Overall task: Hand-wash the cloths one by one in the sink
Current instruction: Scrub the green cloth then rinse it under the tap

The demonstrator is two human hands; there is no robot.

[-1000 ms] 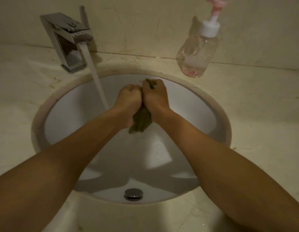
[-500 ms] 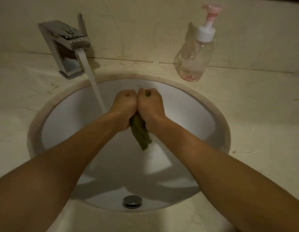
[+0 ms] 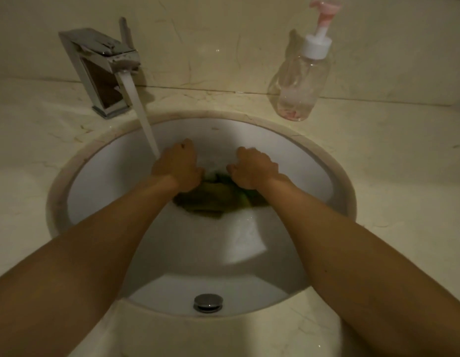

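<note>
A wet green cloth [image 3: 213, 198] lies spread across the middle of the white oval sink [image 3: 324, 181]. My left hand [image 3: 178, 167] grips its left end with curled fingers, just right of the water stream [image 3: 141, 114]. My right hand [image 3: 253, 167] grips its right end, knuckles up. The two hands are apart, and the cloth stretches between and below them. Part of the cloth is hidden under both hands.
A chrome faucet [image 3: 100, 70] at the back left runs water into the basin. A clear pump bottle [image 3: 301, 81] with pink liquid stands on the marble counter [image 3: 403, 163] at the back right. The overflow hole [image 3: 207, 302] sits on the near sink wall.
My hands were pressed together squeezing the bunched cloth; now they have separated and lowered, and the cloth is pulled open between them in the basin.
</note>
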